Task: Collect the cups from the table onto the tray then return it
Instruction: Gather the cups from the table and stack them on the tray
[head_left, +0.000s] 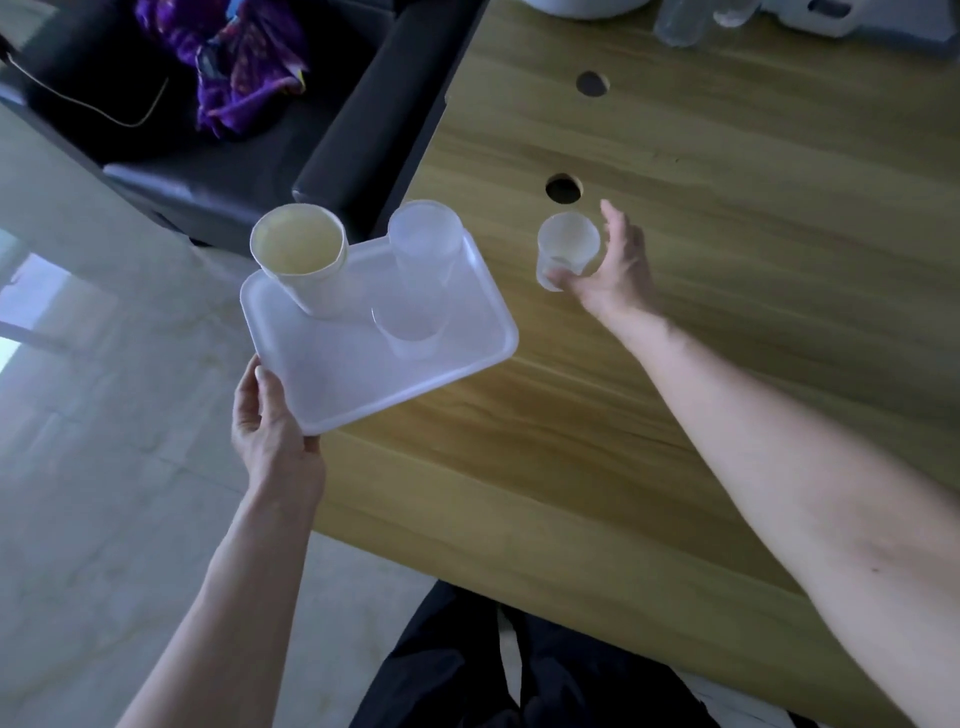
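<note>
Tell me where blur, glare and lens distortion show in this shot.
Head view: bright window glare on the glossy floor at left; the translucent cup in the right hand is soft-edged; the bottles at the top edge are smeared; wide-angle bending stretches both forearms; the tray reads sharper.

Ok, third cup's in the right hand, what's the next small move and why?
Probably carry the small cup in the right hand leftward and set it on the tray's bare near part. The left hand holds the tray beside the table, and the paper cup and clear cup fill its far side.
</note>
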